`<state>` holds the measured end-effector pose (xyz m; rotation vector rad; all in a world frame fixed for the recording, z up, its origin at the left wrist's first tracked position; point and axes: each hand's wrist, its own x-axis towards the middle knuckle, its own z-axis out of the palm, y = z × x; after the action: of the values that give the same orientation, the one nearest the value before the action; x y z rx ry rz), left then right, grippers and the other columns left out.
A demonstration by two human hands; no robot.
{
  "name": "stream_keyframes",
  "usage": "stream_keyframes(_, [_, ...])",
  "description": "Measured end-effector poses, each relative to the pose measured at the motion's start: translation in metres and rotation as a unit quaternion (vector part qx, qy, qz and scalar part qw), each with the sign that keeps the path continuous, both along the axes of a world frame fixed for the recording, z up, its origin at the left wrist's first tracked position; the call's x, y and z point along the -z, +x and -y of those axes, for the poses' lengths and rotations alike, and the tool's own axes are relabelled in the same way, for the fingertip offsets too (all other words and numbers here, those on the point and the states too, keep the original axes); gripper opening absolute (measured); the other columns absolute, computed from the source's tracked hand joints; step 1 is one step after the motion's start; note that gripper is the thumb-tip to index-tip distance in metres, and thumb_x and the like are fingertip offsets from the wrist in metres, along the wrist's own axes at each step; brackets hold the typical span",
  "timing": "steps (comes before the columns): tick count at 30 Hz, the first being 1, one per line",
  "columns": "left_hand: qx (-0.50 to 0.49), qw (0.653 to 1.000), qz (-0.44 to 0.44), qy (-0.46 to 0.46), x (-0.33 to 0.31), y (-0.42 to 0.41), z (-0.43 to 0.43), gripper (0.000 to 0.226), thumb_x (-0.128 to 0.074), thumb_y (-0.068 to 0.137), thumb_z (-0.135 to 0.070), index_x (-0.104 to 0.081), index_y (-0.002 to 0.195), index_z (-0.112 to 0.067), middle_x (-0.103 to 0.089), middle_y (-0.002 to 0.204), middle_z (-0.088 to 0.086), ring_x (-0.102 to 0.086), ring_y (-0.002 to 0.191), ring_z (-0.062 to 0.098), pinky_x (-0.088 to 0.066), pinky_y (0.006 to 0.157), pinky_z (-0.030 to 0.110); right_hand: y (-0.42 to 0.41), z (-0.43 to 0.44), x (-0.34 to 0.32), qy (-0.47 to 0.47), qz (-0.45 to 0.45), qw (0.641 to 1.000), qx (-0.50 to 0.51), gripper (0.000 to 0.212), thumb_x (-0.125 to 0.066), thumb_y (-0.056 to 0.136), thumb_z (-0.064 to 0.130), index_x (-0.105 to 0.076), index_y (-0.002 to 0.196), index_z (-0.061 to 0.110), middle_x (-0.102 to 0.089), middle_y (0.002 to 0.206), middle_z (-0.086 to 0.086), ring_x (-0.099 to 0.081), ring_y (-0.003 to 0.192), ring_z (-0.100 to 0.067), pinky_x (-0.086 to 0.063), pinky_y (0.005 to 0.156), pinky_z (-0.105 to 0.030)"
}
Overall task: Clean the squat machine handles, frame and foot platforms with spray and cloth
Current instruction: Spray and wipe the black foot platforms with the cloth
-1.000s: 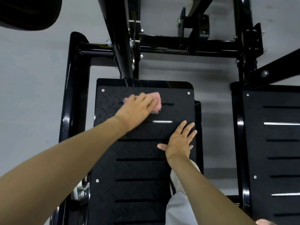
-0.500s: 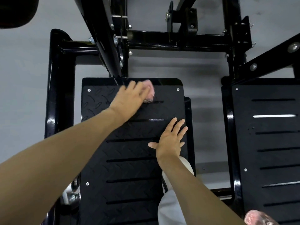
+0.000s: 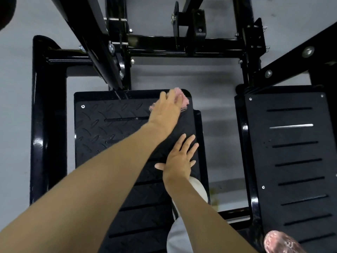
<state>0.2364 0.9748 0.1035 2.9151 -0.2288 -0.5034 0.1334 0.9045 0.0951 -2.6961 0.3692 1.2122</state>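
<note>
Black left foot platform point(image 3: 109, 128): metal plate, raised diamond-tread pattern, rough, dull sheen. Black right foot platform point(image 3: 291, 161): flat slotted metal, smoother, matt. Black tubular metal frame point(image 3: 47, 125): painted, high gloss, sharp highlights. Pink cloth point(image 3: 179, 96): fluffy, long-pile fibres, matt. Round silver bolt heads point(image 3: 308, 51): bare metal, shiny. Grey floor point(image 3: 16, 106): smooth, matt.

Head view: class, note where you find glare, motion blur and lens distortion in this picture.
Head view: glare streaks the glossy frame and one slot of the right foot platform; the left hand and pink cloth are smeared by motion blur, while the right hand is sharp; the wide lens splays the frame's bars outward.
</note>
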Motion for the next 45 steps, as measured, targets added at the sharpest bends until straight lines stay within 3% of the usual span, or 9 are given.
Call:
stream_keyframes(3, [0.119, 0.982, -0.052, -0.135, -0.001, -0.024, 0.02, 0.043, -0.047, 0.097, -0.024, -0.037, 0.139, -0.021, -0.036, 0.135, 0.008, -0.039, 0.121, 0.029, -0.038, 0.095, 0.048, 0.001, -0.001, -0.003, -0.005, -0.003, 1.0, -0.001, 0.125, -0.073, 0.077, 0.043, 0.027, 0.145, 0.006, 0.035, 0.151, -0.016, 0.024, 0.142, -0.037, -0.02, 0.116, -0.052])
stream_keyframes(6, [0.222, 0.972, -0.03, -0.068, 0.001, -0.014, 0.006, 0.052, -0.032, 0.096, -0.02, -0.024, 0.147, -0.018, -0.026, 0.142, 0.008, -0.036, 0.124, 0.026, -0.038, 0.1, 0.045, 0.0, -0.001, -0.005, -0.003, 0.003, 1.0, 0.0, 0.126, -0.073, 0.077, 0.042, 0.027, 0.144, 0.006, 0.034, 0.151, -0.017, 0.023, 0.142, -0.038, -0.02, 0.116, -0.052])
stream_keyframes(12, [0.045, 0.998, -0.031, -0.031, 0.006, -0.015, 0.024, 0.058, -0.049, 0.092, -0.008, -0.027, 0.145, -0.019, -0.028, 0.137, 0.01, -0.036, 0.118, 0.029, -0.042, 0.091, 0.038, -0.001, 0.002, -0.005, 0.014, 0.016, 1.0, 0.002, 0.122, -0.072, 0.079, 0.041, 0.024, 0.146, 0.007, 0.034, 0.151, -0.017, 0.024, 0.142, -0.037, -0.018, 0.115, -0.054])
stream_keyframes(15, [0.15, 0.972, -0.103, -0.147, 0.005, -0.033, 0.024, 0.036, -0.036, 0.101, -0.028, -0.04, 0.136, -0.02, -0.036, 0.125, 0.008, -0.041, 0.118, 0.03, -0.039, 0.091, 0.041, -0.007, 0.004, -0.004, 0.026, 0.029, 0.999, 0.023, 0.12, -0.07, 0.079, 0.045, 0.02, 0.147, 0.003, 0.03, 0.153, -0.017, 0.025, 0.142, -0.033, -0.013, 0.117, -0.051])
stream_keyframes(20, [0.186, 0.979, -0.053, -0.065, 0.001, -0.02, 0.003, 0.057, -0.037, 0.094, -0.008, -0.026, 0.148, -0.022, -0.029, 0.13, 0.007, -0.035, 0.115, 0.025, -0.04, 0.092, 0.037, -0.033, 0.014, -0.01, 0.028, 0.119, 0.992, -0.015, 0.102, -0.044, 0.09, 0.059, 0.011, 0.147, -0.005, 0.026, 0.153, -0.02, 0.014, 0.146, -0.03, -0.019, 0.118, -0.036])
stream_keyframes(27, [0.108, 0.989, -0.054, -0.087, 0.011, -0.064, 0.042, 0.05, -0.044, 0.095, -0.014, -0.033, 0.143, -0.024, -0.031, 0.135, 0.009, -0.033, 0.117, 0.029, -0.038, 0.09, 0.04, -0.031, 0.035, -0.011, 0.037, 0.213, 0.974, 0.075, 0.048, -0.054, 0.092, 0.011, -0.04, 0.136, -0.002, -0.029, 0.144, -0.012, -0.038, 0.126, -0.023, -0.049, 0.073, -0.025])
stream_keyframes(34, [0.013, 1.0, -0.002, 0.001, 0.013, -0.058, -0.002, 0.072, -0.051, 0.086, 0.0, -0.022, 0.148, -0.021, -0.027, 0.135, 0.015, -0.034, 0.119, 0.031, -0.042, 0.099, 0.043, -0.044, 0.041, -0.012, 0.067, 0.196, 0.978, 0.008, 0.058, -0.045, 0.092, 0.005, -0.026, 0.147, -0.002, -0.018, 0.155, -0.012, -0.022, 0.14, -0.025, -0.03, 0.113, -0.033])
stream_keyframes(42, [0.215, 0.971, -0.014, -0.103, 0.013, -0.076, 0.007, 0.047, -0.047, 0.095, -0.018, -0.038, 0.14, -0.025, -0.04, 0.134, 0.007, -0.04, 0.118, 0.028, -0.043, 0.095, 0.046, -0.048, 0.042, -0.017, 0.065, 0.16, 0.985, 0.006, 0.066, -0.046, 0.097, 0.02, -0.014, 0.15, -0.003, -0.004, 0.158, -0.014, -0.012, 0.145, -0.026, -0.02, 0.118, -0.034])
stream_keyframes(45, [0.094, 0.995, 0.026, 0.025, 0.018, -0.065, -0.012, 0.068, -0.051, 0.088, -0.003, -0.025, 0.147, -0.025, -0.033, 0.133, 0.013, -0.036, 0.116, 0.031, -0.043, 0.095, 0.042, -0.048, 0.042, -0.015, 0.061, 0.158, 0.985, -0.006, 0.066, -0.041, 0.1, 0.025, -0.008, 0.15, -0.003, 0.003, 0.159, -0.016, -0.007, 0.147, -0.025, -0.015, 0.12, -0.032])
